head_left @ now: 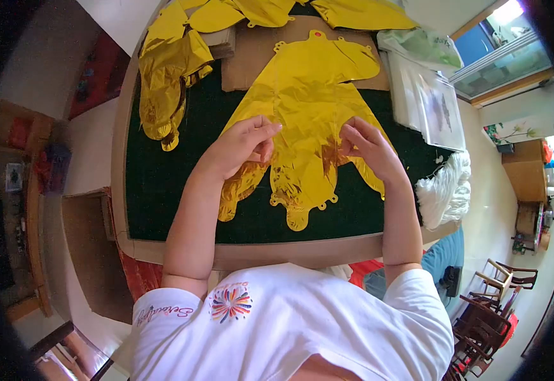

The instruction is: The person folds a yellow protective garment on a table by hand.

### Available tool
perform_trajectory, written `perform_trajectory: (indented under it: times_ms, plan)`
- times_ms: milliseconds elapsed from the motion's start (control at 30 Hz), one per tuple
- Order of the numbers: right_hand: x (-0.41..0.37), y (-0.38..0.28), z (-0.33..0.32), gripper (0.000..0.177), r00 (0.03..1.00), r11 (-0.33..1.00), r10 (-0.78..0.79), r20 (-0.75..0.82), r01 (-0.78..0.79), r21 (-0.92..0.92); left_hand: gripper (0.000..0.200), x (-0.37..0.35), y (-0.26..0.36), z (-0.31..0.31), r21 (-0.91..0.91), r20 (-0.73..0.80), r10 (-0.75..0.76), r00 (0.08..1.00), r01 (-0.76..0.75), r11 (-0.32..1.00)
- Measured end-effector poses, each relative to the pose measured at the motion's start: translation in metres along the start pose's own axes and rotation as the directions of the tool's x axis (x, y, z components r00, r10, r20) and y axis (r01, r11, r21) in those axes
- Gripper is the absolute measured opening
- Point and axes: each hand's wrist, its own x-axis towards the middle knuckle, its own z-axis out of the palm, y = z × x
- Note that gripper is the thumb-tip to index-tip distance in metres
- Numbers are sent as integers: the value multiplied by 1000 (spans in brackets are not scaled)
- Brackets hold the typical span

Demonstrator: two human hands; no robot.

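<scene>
A flat, uninflated gold foil balloon (302, 89) lies spread over the dark green table cover, small tabs along its edges and a red dot on its top tab. My left hand (245, 146) is over its left part, fingers curled and thumb and index finger close together. Across from it, my right hand (366, 149) is closed over the right part, fingertips pressed together beside a creased patch of foil. Whether either hand grips the foil or something thin, such as a thread, I cannot make out.
More gold foil balloons (162, 95) lie at the left and along the far edge. Cardboard (245, 66) sits under the balloon's top. Clear plastic bags (426, 101) and a bundle of white string (445, 190) lie at the right. The table has a beige rim (290, 251).
</scene>
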Motion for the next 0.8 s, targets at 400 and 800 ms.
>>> perform_trajectory:
  times_ms: [400, 800]
  plan:
    - [0, -1, 3, 25, 1000, 1000, 3, 9, -3, 5, 23, 1, -2, 4, 58, 38, -18, 999, 16, 998]
    - [7, 6, 1, 15, 967, 972, -179, -182, 145, -183, 25, 3, 0, -3, 237, -65, 110, 992, -91, 967]
